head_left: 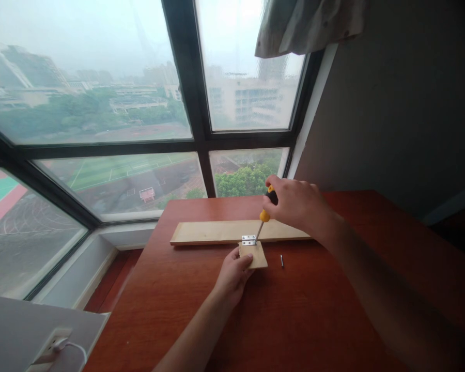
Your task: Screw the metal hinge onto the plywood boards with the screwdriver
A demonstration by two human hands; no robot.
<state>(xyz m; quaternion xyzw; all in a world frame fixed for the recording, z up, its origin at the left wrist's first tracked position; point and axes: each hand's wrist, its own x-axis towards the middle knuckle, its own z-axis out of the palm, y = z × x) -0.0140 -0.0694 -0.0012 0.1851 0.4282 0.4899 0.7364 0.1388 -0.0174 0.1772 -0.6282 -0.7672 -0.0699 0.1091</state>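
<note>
My right hand (294,202) is closed round the yellow and black handle of a screwdriver (265,215). Its shaft slants down to the right end of a silver hinge (249,240). The hinge lies along the far edge of a small wooden piece (258,255), beside a long wooden board (205,231). My left hand (234,271) grips the small piece, thumb on top and fingers underneath. Whether the hinge also touches the board, I cannot tell. A small metal pin or screw-like bit (282,261) lies on the table, right of the wooden piece.
The reddish-brown table (294,320) reaches to the window (201,139) at the back. A grey wall (380,113) stands on the right, with a curtain (310,26) above. At lower left, a plug with a white cable sits in a wall socket (54,346).
</note>
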